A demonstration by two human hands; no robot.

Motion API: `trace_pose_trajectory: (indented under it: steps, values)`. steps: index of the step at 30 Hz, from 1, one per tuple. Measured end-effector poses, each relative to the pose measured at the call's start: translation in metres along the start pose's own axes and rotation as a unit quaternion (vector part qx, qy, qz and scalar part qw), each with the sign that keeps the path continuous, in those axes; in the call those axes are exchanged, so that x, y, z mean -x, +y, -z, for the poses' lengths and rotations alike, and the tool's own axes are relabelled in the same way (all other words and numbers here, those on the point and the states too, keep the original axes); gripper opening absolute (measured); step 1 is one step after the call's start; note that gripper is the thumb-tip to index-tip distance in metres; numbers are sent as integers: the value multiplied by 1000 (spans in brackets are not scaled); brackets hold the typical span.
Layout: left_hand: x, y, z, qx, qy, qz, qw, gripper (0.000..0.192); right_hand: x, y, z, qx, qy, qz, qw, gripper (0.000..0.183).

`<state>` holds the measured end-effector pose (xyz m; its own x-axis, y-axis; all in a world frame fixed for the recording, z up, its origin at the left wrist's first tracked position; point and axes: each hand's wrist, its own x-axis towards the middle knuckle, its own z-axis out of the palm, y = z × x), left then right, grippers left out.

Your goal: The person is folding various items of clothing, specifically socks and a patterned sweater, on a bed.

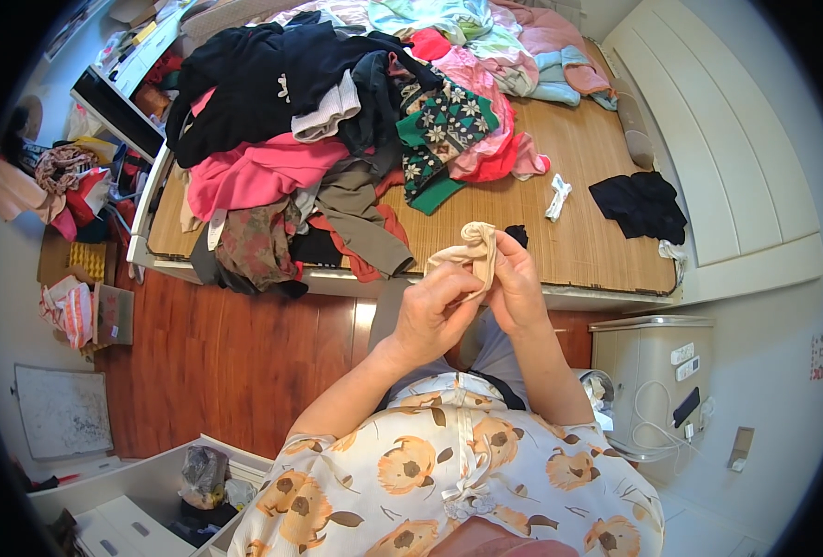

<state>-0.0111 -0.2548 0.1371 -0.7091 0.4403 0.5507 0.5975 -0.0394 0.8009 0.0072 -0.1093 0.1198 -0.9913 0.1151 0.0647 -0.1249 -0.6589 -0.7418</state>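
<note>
Both of my hands hold a beige sock-like piece of thin fabric (480, 254), partly rolled at its top, above the near edge of the bed. My left hand (436, 310) pinches its lower part, and my right hand (519, 285) grips its right side. Just behind my right fingertips a small black cloth (517, 234) lies on the bamboo mat (474, 209). Farther back on the mat is a crumpled white sock (558, 198). A black garment (640, 209) lies to the right, with a bit of white cloth (672, 250) by the mat's edge.
A large heap of clothes (258, 90) covers the bed's left and middle, some hanging over its front edge. The white headboard (718, 125) stands at right. A beige nightstand (651, 376) carries remotes and a cable. Cardboard boxes (112, 313) and an open drawer (210, 452) are at left.
</note>
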Motion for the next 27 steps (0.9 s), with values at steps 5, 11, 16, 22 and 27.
trace_pose_trajectory:
  steps: [5, 11, 16, 22, 27]
  values:
    - [-2, -19, 2, 29, 68, 147, 986, 7, 0, -5, 0, 2, 18, -32, 999, 28]
    - [-2, -44, 13, 44, 90, 220, 970, 8, 2, -2, -6, -30, -3, -138, 990, 26]
    - [-4, -47, 20, 61, 70, 126, 988, 20, 2, -8, -9, -69, -42, -207, 975, 30]
    - [-15, -29, 40, -9, -25, 44, 999, 45, 0, -8, -4, -88, -55, -268, 958, 30]
    - [-25, -21, 55, -9, -142, 21, 990, 42, -2, -12, 6, -57, -74, -342, 935, 28]
